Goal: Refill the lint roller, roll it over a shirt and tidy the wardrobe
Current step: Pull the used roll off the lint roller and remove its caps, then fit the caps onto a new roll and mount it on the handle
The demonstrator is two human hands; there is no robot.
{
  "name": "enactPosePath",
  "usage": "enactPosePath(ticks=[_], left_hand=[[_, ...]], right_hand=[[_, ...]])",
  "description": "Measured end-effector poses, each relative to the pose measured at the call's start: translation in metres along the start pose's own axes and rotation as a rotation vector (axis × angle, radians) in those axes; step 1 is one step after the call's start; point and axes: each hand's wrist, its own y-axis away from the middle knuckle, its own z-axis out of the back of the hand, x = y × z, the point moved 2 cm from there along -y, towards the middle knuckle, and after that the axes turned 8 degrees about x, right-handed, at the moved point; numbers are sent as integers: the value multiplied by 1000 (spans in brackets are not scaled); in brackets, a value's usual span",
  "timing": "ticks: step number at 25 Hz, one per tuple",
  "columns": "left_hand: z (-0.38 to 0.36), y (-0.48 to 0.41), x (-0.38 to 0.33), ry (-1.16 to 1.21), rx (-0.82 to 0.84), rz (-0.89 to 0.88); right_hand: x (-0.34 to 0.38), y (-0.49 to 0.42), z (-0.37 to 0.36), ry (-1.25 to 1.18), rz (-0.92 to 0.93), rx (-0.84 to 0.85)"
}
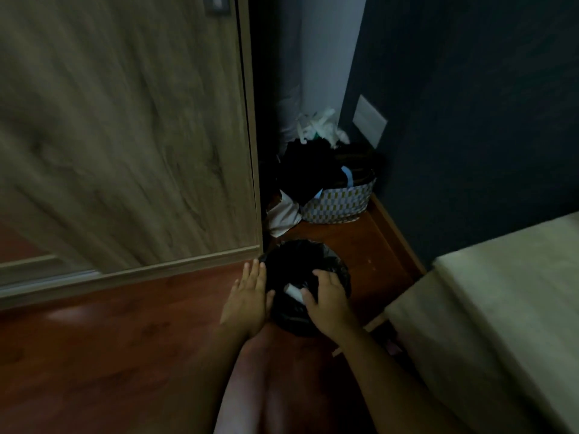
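A small bin lined with a black plastic bag (294, 255) stands on the floor by the corner of the wardrobe door (125, 136). My left hand (249, 297) lies flat with fingers apart against the bin's left side. My right hand (327, 297) is over the bin's mouth, fingers curled around a small white roll-shaped object (293, 290), likely a used lint sheet or core. The lint roller itself and the shirt are out of sight.
Behind the bin, a patterned basket (340, 203) piled with dark clothes sits in the corner, with white plastic bags (319, 125) beyond it. A pale bed (501, 292) fills the right. Red-brown wooden floor (109, 355) stretches to the left.
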Motion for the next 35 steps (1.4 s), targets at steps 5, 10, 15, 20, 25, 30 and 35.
enactPosePath(ticks=[5,10,15,20,25,30,35], left_hand=[[159,97,-71,-63,-120,-116],[224,200,-148,-100,-160,-183],[202,277,-221,-99,-133,-219],[134,354,-310,-66,-97,-233],[62,435,-396,-33,-93,-235],[11,478,-457,-28,-54,-287],[-28,471,-486,-74,22,-380]], right_hand=[[116,99,111,43,147,-123],[146,221,197,150,174,-285],[96,331,251,192,98,-329],[7,449,293,256,83,-379],[-93,560,337,328,27,-402],[-164,612,373,353,-54,-410],[-204,603,378,381,-115,-346]])
